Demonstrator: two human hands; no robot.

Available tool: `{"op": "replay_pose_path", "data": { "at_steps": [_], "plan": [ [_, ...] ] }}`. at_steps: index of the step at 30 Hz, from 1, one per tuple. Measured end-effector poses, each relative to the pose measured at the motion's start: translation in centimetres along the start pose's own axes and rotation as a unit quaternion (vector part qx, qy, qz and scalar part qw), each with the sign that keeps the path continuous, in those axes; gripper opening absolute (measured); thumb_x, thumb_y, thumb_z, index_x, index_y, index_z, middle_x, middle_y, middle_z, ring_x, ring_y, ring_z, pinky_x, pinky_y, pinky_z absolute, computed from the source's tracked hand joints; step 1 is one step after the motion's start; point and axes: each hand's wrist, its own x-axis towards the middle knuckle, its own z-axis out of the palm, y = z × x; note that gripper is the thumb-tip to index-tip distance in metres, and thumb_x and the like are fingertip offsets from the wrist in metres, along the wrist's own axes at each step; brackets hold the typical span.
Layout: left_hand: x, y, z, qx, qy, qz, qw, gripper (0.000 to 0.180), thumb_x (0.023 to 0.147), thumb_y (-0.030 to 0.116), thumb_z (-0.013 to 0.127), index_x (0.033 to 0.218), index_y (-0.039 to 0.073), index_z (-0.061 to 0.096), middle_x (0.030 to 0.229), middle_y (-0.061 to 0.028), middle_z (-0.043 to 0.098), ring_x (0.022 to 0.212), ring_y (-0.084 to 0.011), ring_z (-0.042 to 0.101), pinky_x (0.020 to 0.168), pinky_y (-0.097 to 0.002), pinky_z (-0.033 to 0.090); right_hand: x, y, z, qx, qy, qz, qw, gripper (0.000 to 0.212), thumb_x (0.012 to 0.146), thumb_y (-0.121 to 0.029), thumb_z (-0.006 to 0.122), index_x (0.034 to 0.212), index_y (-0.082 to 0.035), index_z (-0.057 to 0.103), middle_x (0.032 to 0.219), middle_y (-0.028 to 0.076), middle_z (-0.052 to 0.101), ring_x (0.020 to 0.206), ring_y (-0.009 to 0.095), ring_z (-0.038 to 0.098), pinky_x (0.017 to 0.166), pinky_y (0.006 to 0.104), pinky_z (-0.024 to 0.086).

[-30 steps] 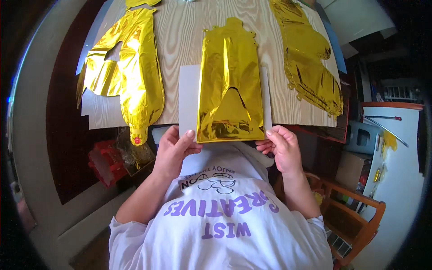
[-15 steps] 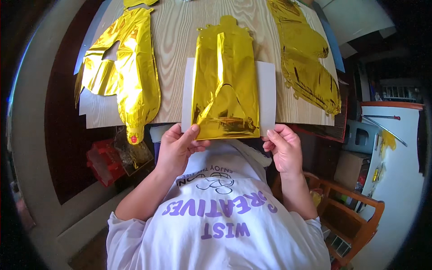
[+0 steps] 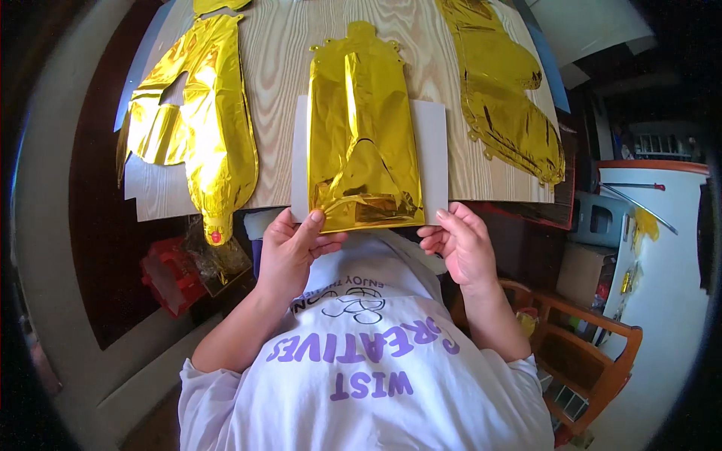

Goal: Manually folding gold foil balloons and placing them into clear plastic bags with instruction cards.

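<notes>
A flat, folded gold foil balloon lies over a white card at the table's near edge. The card shows on both sides of the foil, and the foil's lower end hangs slightly past the table edge. My left hand pinches the near left corner, thumb on top of the foil and fingers beneath. At the near right corner my right hand is closed on the card's edge, thumb on top, close beside the foil. What its fingertips press underneath is partly hidden.
On the wood-grain table another gold foil balloon lies at the left, its end hanging over the near edge. A third foil balloon lies at the right. A red plastic container stands below left; a wooden chair stands at the lower right.
The view has shifted slightly, so the table and foil sit a little further left. My right thumb and fingers have moved in closer to the foil's near right corner. My left hand keeps its pinch.
</notes>
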Motion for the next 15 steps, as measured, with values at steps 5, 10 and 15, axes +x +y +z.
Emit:
{"op": "replay_pose_path", "data": {
  "at_steps": [5,10,15],
  "plan": [
    [-0.2,0.1,0.4,0.019,0.005,0.016,1.000,0.022,0.101,0.019,0.063,0.116,0.003,0.057,0.105,-0.0101,0.071,0.084,-0.0240,0.075,0.074,-0.0331,0.062,0.2,0.2,1.5,-0.101,0.012,-0.004,0.995,0.027,0.095,-0.027,0.072,0.105,-0.005,0.061,0.084,0.009,0.070,0.066,0.014,0.069,0.058,0.0240,0.055],
    [-0.5,1.0,-0.2,0.070,-0.023,-0.009,0.997,0.025,0.101,0.020,0.065,0.116,0.001,0.060,0.107,-0.0112,0.072,0.084,-0.0222,0.075,0.072,-0.0315,0.062,-0.1,0.7,2.0,-0.067,0.028,-0.025,0.997,0.022,0.097,-0.019,0.070,0.109,-0.003,0.061,0.095,0.008,0.070,0.072,0.017,0.071,0.061,0.0261,0.059],
    [-0.8,2.3,0.4,0.089,-0.023,-0.022,0.996,0.020,0.100,0.020,0.066,0.106,0.000,0.064,0.099,-0.0104,0.072,0.083,-0.0208,0.075,0.070,-0.0326,0.063,-0.7,-0.2,2.5,-0.064,0.018,-0.080,0.995,0.017,0.097,-0.011,0.066,0.110,-0.001,0.060,0.098,0.008,0.070,0.074,0.018,0.072,0.066,0.0288,0.061]
  ]
}}
